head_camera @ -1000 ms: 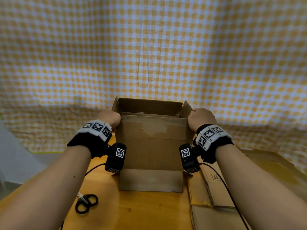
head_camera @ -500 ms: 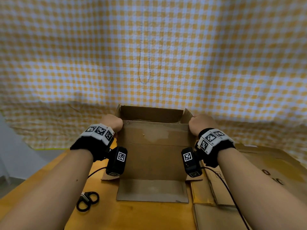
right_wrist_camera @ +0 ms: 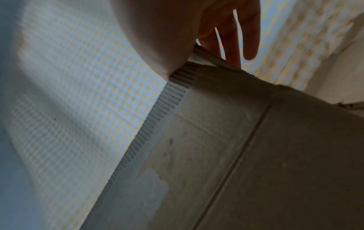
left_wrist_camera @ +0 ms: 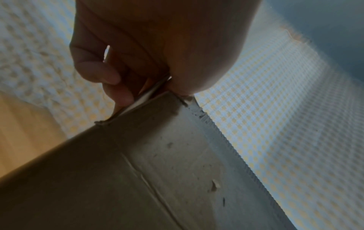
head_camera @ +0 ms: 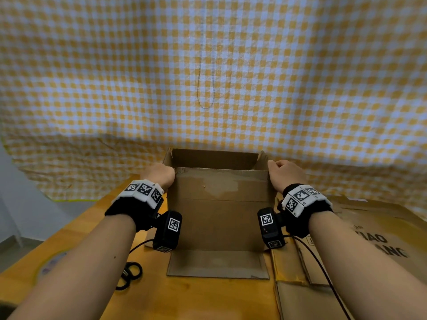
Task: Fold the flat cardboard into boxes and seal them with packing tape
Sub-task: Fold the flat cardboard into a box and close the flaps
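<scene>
The box stands upright and open-topped on the table. The left hand and right hand each grip a near top corner, equally close, its long axis running between them.

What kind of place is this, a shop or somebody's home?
Probably a makeshift packing spot, not a shop: a wooden table with a checked cloth hung behind it, flat cardboard piled on the right, scissors, and both hands holding an open box.
</scene>
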